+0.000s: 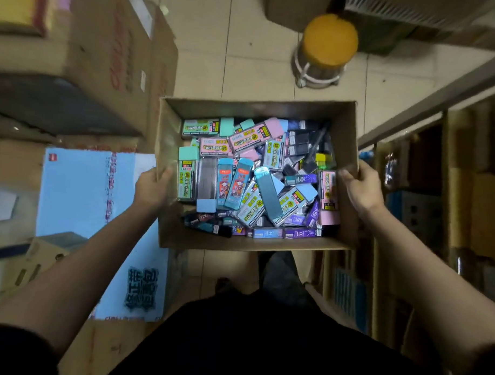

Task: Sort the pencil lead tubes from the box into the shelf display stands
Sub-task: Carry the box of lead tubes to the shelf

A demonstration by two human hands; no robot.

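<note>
An open cardboard box [166, 139] is held in the air over the floor, in front of my body. It is filled with several pencil lead tubes [257, 178] in mint, pink, blue, purple and black, lying jumbled. My left hand [152, 188] grips the box's left wall, thumb over the rim. On the opposite side, my right hand [361, 187] grips the right wall the same way.
Stacked cardboard cartons [101, 60] and a light blue carton [81, 198] stand to the left. A yellow-topped stool [327, 48] stands on the tiled floor ahead. Shelving [437, 180] with goods runs along the right side. My legs are below the box.
</note>
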